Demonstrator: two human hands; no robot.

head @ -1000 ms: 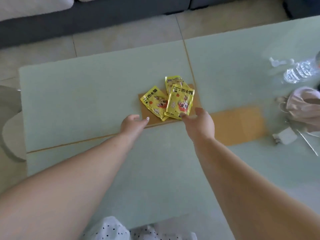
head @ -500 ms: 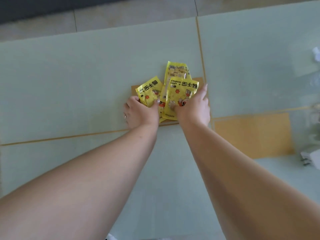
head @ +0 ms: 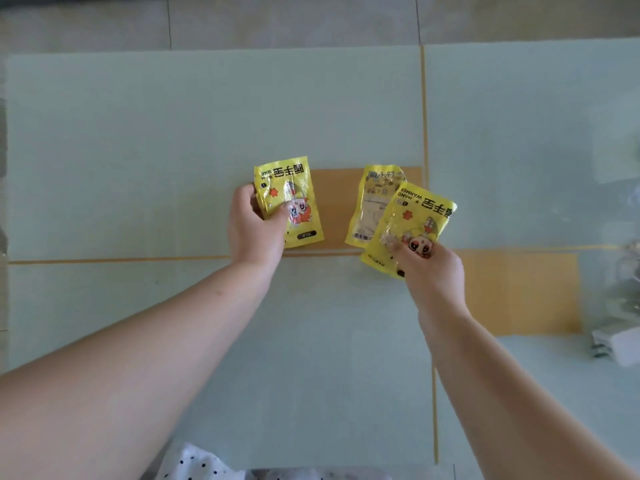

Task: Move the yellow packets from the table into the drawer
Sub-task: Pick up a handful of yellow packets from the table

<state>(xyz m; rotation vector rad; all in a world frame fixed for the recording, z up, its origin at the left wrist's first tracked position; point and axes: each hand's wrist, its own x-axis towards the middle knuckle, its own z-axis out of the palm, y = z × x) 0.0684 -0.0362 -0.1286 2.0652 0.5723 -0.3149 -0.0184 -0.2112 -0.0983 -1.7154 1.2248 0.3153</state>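
Three yellow packets are over the pale green glass table (head: 138, 150). My left hand (head: 254, 230) grips one yellow packet (head: 291, 192) by its left lower corner, thumb on its printed face. My right hand (head: 431, 268) pinches a second yellow packet (head: 419, 216) at its near end. A third yellow packet (head: 372, 199), back side up, lies partly under the second one; I cannot tell whether my right hand holds it too. No drawer is in view.
An orange-brown panel (head: 337, 202) shows beneath the glass between the packets, and another (head: 519, 292) at the right. A white charger (head: 620, 344) and blurred clear items sit at the right edge. Tiled floor lies beyond the table's far edge.
Both hands took hold of the packets and drew apart: the left went left with one packet, the right went right with the others. The pile is now split.
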